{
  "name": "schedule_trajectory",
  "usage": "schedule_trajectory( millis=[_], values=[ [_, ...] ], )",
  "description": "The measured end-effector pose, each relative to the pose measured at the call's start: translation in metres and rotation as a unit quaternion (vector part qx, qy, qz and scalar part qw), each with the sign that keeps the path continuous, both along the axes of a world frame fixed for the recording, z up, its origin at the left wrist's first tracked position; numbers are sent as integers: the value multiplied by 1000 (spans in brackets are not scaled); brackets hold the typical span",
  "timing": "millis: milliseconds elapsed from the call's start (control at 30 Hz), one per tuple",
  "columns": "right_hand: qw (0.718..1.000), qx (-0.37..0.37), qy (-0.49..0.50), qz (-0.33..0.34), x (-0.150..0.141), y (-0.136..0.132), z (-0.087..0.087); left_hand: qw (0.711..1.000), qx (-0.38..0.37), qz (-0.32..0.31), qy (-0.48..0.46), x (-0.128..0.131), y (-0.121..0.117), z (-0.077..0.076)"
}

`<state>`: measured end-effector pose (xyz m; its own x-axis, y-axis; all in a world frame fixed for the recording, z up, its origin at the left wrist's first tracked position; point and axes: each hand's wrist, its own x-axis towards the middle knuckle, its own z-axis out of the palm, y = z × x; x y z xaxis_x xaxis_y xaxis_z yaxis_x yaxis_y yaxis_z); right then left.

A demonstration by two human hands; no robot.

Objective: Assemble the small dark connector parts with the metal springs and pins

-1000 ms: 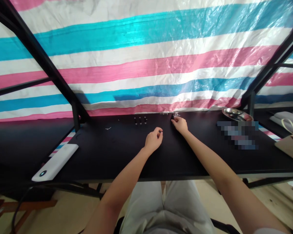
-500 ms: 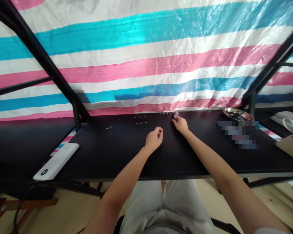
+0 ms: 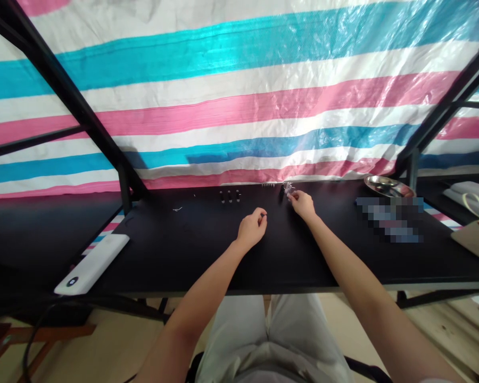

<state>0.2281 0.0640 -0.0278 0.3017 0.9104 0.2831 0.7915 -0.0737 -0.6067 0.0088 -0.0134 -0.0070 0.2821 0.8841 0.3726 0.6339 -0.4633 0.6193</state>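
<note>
My left hand (image 3: pixel 253 229) hovers over or rests on the middle of the black table, fingers curled in a pinch around a small dark piece (image 3: pixel 264 215). My right hand (image 3: pixel 302 205) is farther right, its fingertips pinched together at the near edge of a small cluster of clear and silvery pieces (image 3: pixel 288 187). What those fingertips hold, if anything, is too small to make out. A small black piece (image 3: pixel 281 191) lies just left of the cluster. Beside it, along the back edge, runs a row of tiny silvery parts (image 3: pixel 267 185).
Three short black pieces with shiny ends (image 3: pixel 229 197) lie in a row left of centre. Thin white bits (image 3: pixel 178 209) are farther left. A white oblong device (image 3: pixel 92 265) lies at the left edge. A metal dish (image 3: pixel 389 186) stands back right, behind a blurred patch (image 3: pixel 391 219).
My right hand has shifted slightly right, away from the small black piece, to the near right side of the clear cluster. My left hand has stayed in place.
</note>
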Motion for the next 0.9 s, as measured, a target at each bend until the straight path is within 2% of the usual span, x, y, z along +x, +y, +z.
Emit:
schedule_trajectory(
  millis=[433, 700, 900],
  values=[
    [998, -45, -36, -13, -1, 3, 2, 1000, 4, -4, 1, -1, 1, -2],
    [998, -47, -35, -7, 1, 6, 1, 1000, 15, -3, 1, -1, 2, -3],
    [998, -55, -14, 3, 3, -3, 13, 999, 12, 6, 29, 0, 0, -1]
  ],
)
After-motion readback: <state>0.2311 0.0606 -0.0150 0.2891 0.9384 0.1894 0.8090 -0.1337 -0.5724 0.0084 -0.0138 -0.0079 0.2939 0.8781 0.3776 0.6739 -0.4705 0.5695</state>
